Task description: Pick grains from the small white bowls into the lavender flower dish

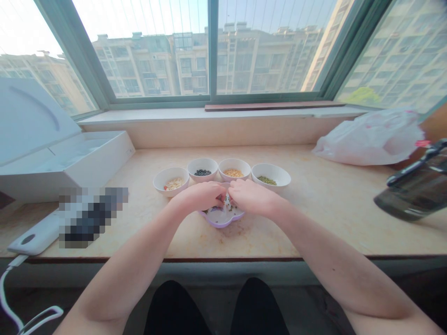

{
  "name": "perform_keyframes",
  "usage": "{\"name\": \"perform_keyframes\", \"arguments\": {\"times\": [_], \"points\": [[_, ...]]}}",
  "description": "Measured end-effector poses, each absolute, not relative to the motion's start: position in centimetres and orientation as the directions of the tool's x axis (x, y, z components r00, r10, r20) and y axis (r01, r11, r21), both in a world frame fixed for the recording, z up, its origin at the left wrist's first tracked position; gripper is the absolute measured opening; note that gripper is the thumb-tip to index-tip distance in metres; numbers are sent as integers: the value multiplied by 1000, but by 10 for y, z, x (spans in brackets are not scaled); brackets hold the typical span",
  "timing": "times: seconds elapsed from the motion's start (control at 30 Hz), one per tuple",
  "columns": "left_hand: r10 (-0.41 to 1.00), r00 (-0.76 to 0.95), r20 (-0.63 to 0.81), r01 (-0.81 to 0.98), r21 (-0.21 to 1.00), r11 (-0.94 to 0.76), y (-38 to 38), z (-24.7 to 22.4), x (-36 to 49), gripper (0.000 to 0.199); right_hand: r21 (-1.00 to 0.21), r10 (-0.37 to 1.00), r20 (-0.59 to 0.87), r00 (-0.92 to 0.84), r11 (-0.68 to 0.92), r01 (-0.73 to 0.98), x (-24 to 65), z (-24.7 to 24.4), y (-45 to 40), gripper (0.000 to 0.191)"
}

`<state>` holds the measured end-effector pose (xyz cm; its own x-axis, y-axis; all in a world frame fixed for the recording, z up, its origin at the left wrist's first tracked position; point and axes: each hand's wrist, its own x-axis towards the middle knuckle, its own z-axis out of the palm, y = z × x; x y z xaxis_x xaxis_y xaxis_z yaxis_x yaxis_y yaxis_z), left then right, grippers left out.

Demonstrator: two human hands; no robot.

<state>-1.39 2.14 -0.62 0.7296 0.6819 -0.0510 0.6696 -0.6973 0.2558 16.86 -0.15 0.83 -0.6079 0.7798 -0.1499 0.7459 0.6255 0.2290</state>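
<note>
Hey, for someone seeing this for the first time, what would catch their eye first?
The left hand and right hand meet at the centre, over a lilac dish near the front of the stone ledge. Just behind them, four white bowls holding beans and seeds stand in a curved row. Beyond, a wide window frames tall apartment blocks.

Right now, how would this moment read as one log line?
left hand: over lilac dish | right hand: over same dish | behind: four white bowls

The lilac dish (221,222) is mostly hidden.
</note>
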Motion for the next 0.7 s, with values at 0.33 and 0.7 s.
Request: {"name": "perform_keyframes", "arguments": {"times": [0.33, 0.7], "points": [[616, 787, -36, 601, 271, -752, 21, -9, -4, 16, 158, 753, -228, -618, 655, 739, 169, 16, 1, 27], [610, 792, 20, 582, 278, -764, 22, -18, -7, 14, 52, 745, -214, -632, 654, 754, 168, 17, 8, 27]]}}
